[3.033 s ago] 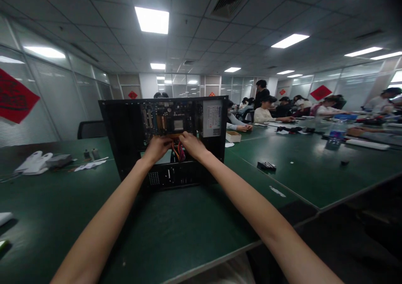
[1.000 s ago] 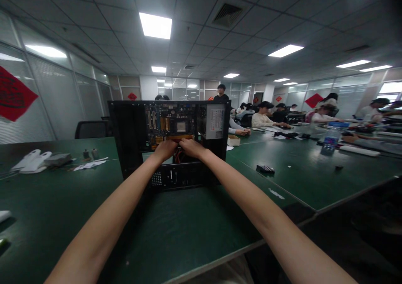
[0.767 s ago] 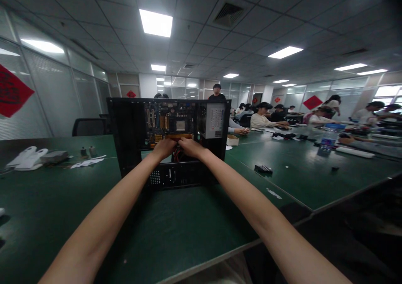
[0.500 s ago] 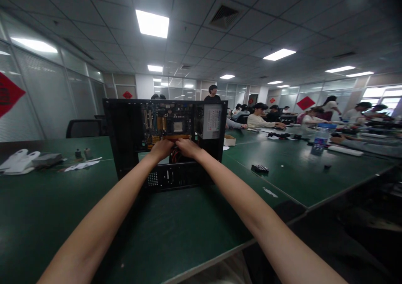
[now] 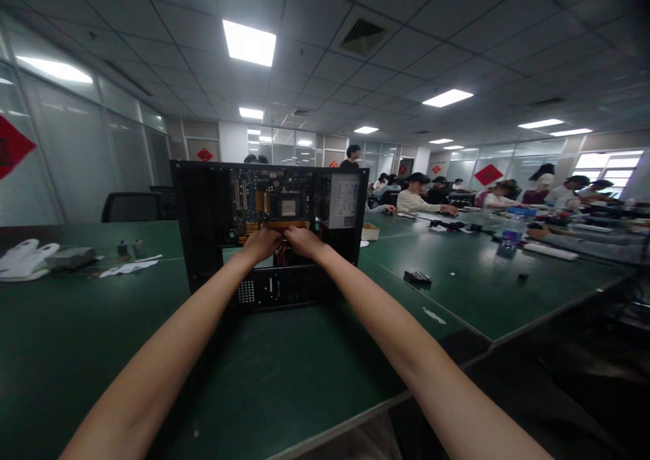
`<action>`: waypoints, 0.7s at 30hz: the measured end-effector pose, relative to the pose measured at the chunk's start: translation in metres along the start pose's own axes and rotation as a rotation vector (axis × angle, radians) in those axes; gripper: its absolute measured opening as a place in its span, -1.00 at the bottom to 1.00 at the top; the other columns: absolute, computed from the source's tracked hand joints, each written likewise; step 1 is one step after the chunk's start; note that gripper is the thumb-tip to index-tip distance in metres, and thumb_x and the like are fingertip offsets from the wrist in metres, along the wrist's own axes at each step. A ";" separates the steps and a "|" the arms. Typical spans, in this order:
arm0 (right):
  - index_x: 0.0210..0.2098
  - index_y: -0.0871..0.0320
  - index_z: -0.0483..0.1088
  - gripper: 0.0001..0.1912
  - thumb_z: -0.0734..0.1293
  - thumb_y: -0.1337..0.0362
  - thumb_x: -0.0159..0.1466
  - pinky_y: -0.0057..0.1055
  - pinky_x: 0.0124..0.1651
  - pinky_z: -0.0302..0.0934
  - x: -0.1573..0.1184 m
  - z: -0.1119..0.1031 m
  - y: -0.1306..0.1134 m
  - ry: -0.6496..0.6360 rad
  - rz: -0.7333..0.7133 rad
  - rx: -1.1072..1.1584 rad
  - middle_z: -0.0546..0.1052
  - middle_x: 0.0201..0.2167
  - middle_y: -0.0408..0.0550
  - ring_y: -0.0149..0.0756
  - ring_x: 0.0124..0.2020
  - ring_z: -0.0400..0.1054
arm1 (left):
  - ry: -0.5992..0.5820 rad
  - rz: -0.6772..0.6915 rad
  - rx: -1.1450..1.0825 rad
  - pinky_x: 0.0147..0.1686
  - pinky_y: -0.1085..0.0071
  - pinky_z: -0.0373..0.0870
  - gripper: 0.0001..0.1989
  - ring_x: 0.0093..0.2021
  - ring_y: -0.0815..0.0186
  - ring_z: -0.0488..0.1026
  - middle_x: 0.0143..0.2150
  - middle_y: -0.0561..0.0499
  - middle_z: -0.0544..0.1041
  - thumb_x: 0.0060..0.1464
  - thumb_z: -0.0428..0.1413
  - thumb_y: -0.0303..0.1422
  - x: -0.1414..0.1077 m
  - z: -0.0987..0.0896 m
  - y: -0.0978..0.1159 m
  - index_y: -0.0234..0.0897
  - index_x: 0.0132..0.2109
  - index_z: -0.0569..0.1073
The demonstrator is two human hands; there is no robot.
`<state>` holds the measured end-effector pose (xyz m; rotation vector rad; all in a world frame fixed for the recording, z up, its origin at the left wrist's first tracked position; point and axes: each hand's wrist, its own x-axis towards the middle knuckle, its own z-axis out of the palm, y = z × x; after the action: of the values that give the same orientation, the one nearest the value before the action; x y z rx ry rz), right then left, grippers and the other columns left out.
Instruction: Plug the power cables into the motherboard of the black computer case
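Note:
In front of me a black computer case (image 5: pixel 200 223) stands with its side off on the green table (image 5: pixel 284 365). Inside it shows the motherboard (image 5: pixel 277 192), with a square metallic processor piece (image 5: pixel 288 207) on it. To the right sits a silver power supply (image 5: pixel 341 201). My left hand (image 5: pixel 261 244) and my right hand (image 5: pixel 305 242) meet at the board's lower edge, beside the orange memory slots (image 5: pixel 292 226). Both have their fingers bent and closed; the fingertips, and whatever they grip, are hidden. Dark and reddish cables (image 5: pixel 285 255) hang just below them.
Left on the table lie a white plastic bag (image 5: pixel 28 260), a grey box (image 5: pixel 71 258) and papers (image 5: pixel 129 268). To the right are a small black part (image 5: pixel 417 278), a white scrap (image 5: pixel 434 316) and a water bottle (image 5: pixel 512 233). Several people work at tables beyond.
The view has turned slightly right. Both hands stay at the same spot on the board, with hardly any visible movement.

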<state>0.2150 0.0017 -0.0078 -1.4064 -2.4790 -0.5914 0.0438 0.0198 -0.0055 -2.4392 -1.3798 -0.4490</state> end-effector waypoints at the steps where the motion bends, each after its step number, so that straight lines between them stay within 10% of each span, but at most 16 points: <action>1: 0.07 0.25 0.32 -0.67 0.12 0.48 0.36 -0.25 0.02 0.30 -0.001 0.000 -0.001 0.002 0.008 0.003 0.42 0.08 0.22 -0.10 0.03 0.42 | 0.006 0.002 0.004 -0.13 0.32 0.43 -0.67 -0.08 0.11 0.57 -0.07 -0.16 0.63 0.29 -0.05 -0.26 0.000 0.000 0.000 -0.16 -0.07 0.61; 21: -0.07 0.32 0.53 -0.62 0.17 0.56 0.24 -0.22 -0.07 0.37 -0.008 0.005 0.009 -0.027 0.145 0.004 0.55 -0.08 0.33 0.04 -0.05 0.49 | -0.002 0.043 0.039 -0.23 0.23 0.43 -0.65 -0.11 -0.02 0.58 -0.14 -0.22 0.64 0.24 -0.08 -0.34 0.000 -0.005 0.006 -0.24 -0.16 0.61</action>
<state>0.2270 0.0019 -0.0128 -1.5861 -2.3703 -0.5401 0.0488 0.0143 -0.0013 -2.4342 -1.3219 -0.4056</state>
